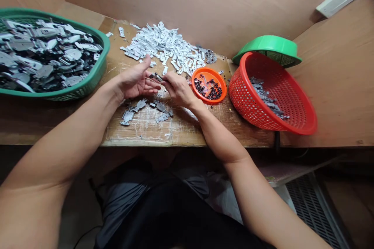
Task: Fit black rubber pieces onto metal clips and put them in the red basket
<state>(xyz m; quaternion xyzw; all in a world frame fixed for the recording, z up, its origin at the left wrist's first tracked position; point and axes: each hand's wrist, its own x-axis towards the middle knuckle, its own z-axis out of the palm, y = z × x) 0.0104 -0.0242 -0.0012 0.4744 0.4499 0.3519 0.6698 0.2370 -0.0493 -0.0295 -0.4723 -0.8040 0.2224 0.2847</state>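
Observation:
My right hand (178, 87) pinches a small dark metal part (156, 77), its finger and thumb closed on the near end. Beside it my left hand (137, 79) is turned palm inward, thumb raised and fingers stretched out; the part's far end is close to these fingers, and I cannot tell whether they touch. Below the hands, several assembled metal pieces (128, 116) lie on the wooden bench (187, 134). To the right of my right hand sits an orange dish (208, 102) of small dark parts (214, 91).
A heap of flat silver metal pieces (163, 42) spreads at the back. At left stands a green basket (103, 52) full of metal parts. A red basket (242, 97) tilts at right, metal pieces inside, with a light green basket (269, 44) behind it. Wooden panels (204, 4) enclose the bench.

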